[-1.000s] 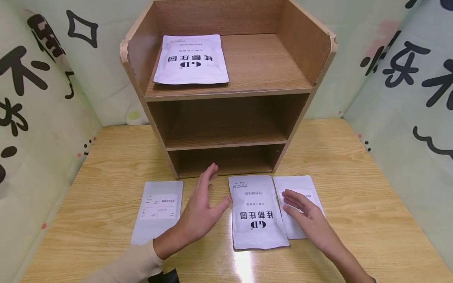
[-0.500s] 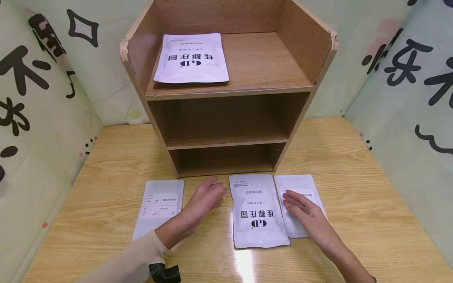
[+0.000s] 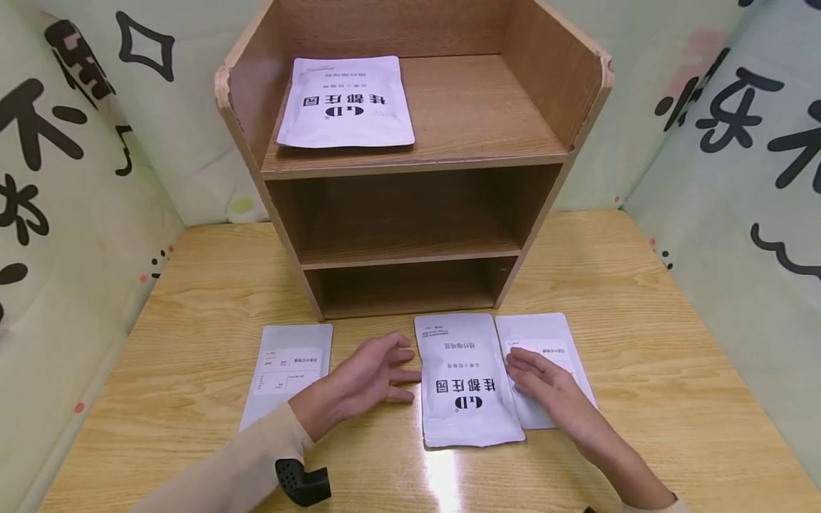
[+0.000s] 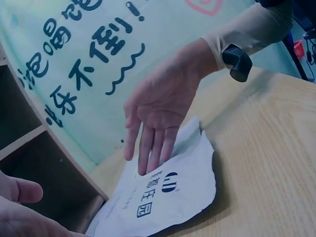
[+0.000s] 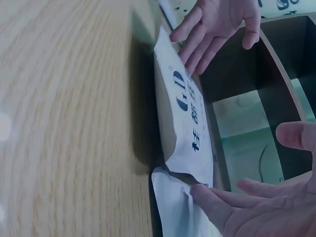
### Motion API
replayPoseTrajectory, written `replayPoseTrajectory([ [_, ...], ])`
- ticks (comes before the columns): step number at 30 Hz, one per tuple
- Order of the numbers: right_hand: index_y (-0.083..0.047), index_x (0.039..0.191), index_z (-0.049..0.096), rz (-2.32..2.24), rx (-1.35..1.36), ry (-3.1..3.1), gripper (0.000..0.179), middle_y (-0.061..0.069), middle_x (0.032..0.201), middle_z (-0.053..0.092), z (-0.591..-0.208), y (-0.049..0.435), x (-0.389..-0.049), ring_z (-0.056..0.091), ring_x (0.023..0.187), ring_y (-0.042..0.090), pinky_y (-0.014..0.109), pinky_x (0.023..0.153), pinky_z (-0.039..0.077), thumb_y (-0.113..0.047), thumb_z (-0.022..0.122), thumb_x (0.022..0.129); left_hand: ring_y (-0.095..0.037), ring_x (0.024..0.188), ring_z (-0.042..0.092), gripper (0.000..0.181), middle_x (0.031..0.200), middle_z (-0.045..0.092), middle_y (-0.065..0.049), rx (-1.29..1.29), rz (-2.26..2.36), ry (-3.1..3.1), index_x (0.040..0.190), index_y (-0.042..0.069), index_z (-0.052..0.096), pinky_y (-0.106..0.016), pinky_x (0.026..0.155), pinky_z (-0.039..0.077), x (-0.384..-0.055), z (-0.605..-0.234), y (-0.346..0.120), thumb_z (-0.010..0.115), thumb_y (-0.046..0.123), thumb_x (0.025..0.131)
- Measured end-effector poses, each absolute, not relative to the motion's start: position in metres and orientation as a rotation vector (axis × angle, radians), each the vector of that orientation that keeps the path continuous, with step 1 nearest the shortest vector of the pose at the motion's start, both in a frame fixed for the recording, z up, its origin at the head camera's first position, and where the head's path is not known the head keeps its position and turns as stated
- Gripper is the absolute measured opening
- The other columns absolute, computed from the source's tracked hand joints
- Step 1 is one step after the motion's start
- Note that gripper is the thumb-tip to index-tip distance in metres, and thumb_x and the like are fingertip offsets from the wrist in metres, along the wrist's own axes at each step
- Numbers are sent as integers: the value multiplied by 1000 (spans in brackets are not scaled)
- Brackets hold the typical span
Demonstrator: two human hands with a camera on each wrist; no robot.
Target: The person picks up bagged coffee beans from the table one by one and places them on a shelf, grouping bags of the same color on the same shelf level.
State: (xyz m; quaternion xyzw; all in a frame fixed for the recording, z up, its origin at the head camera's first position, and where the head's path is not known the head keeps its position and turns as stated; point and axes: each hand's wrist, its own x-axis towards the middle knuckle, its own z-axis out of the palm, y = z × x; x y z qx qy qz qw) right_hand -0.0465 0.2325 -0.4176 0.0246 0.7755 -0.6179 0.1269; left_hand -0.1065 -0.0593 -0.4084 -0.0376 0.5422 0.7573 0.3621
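A white coffee bag with a black GD logo lies flat on the table, its print upside down in the head view. My left hand is at its left side, fingers spread and fingertips right at the edge. On the opposite side my right hand reaches over a second white pouch, which has a printed label, with its fingertips close to the bag's right edge. In the right wrist view, the right hand's fingers are extended where the bag and pouch meet. Neither hand holds anything.
A wooden shelf unit stands behind the bags. Another GD coffee bag lies on its top level, at the left. A labelled white pouch lies on the table to the left, partly under the left forearm. Printed cloth walls surround the table.
My left hand has come down from above the table to the left edge of the middle bag, its fingers now spread. The right hand has barely moved; the bags lie where they were.
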Motion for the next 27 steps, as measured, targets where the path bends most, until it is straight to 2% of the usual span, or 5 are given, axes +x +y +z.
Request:
replayPoseTrajectory([
  [5, 13, 151, 30, -1861, 165, 2093, 56, 32, 153, 36, -417, 234, -49, 42, 138, 35, 30, 102, 48, -19, 48, 108, -57, 134, 38, 47, 155, 24, -37, -111, 1927, 1373, 134, -3, 32, -66, 101, 42, -111, -408, -57, 46, 23, 98],
  [12, 13, 152, 27, -1915, 188, 2000, 57, 32, 153, 35, -420, 232, -50, 40, 139, 35, 34, 103, 48, -18, 46, 108, -49, 137, 38, 28, 150, 36, -34, -118, 1892, 1422, 117, -2, 47, -59, 109, 38, -113, -412, -53, 50, 18, 98],
  [16, 12, 151, 29, -1931, 185, 1997, 56, 32, 151, 38, -422, 229, -51, 43, 137, 34, 35, 102, 48, -19, 48, 108, -35, 119, 52, 11, 128, 51, -23, -114, 1893, 1402, 102, 0, 52, -47, 104, 44, -119, -417, -50, 52, 10, 98],
  [22, 12, 151, 26, -1952, 198, 1947, 57, 31, 153, 35, -421, 224, -52, 40, 139, 38, 37, 102, 49, -19, 47, 108, -24, 106, 61, 31, 118, 66, -17, -49, 1907, 1339, 128, -15, 54, -39, 94, 51, -120, -426, -44, 52, -4, 99],
  [27, 13, 150, 29, -1982, 187, 1937, 55, 30, 153, 35, -417, 221, -51, 41, 138, 37, 38, 102, 49, -17, 47, 108, -34, 114, 63, 41, 127, 63, -24, 29, 1919, 1231, 144, -8, 44, -52, 94, 52, -122, -425, -41, 47, 2, 105],
])
